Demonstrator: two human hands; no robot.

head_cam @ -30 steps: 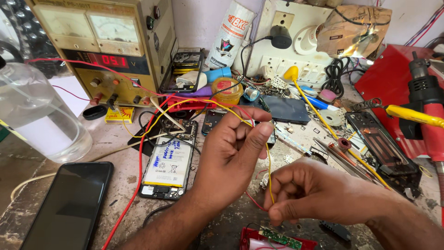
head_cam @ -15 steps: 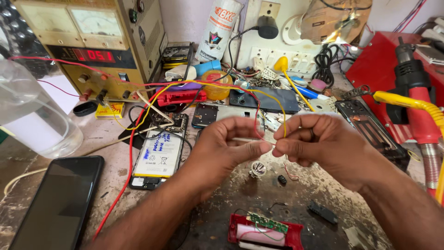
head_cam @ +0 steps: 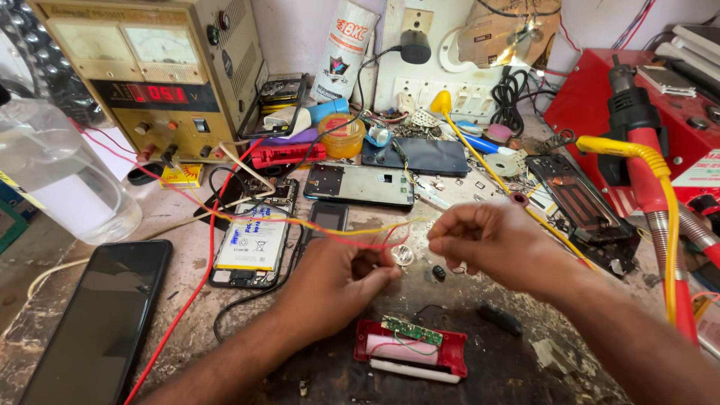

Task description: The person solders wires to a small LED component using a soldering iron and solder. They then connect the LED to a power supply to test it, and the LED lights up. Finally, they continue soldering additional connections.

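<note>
My left hand [head_cam: 330, 281] pinches thin red and yellow wires [head_cam: 315, 223] that run back toward the beige bench power supply [head_cam: 150, 75]. My right hand [head_cam: 499, 244] is a little to the right with fingers pinched together; whether it still holds a wire end is hard to tell. A small round metal part [head_cam: 403, 256] lies between the hands. Just below them sits an opened red casing [head_cam: 412, 349] with a green circuit board and a pink cell inside.
An opened phone with its battery [head_cam: 253, 244] lies left of my hands, a black phone [head_cam: 94, 319] at the near left, a clear plastic bottle [head_cam: 56, 172] beyond it. Phone frames [head_cam: 358, 184], a spray can [head_cam: 343, 49], a socket board [head_cam: 450, 82] and a red heat tool [head_cam: 637, 150] crowd the bench.
My hands met over the wires, then drew apart: the right moved right, the left stayed low with the wires.
</note>
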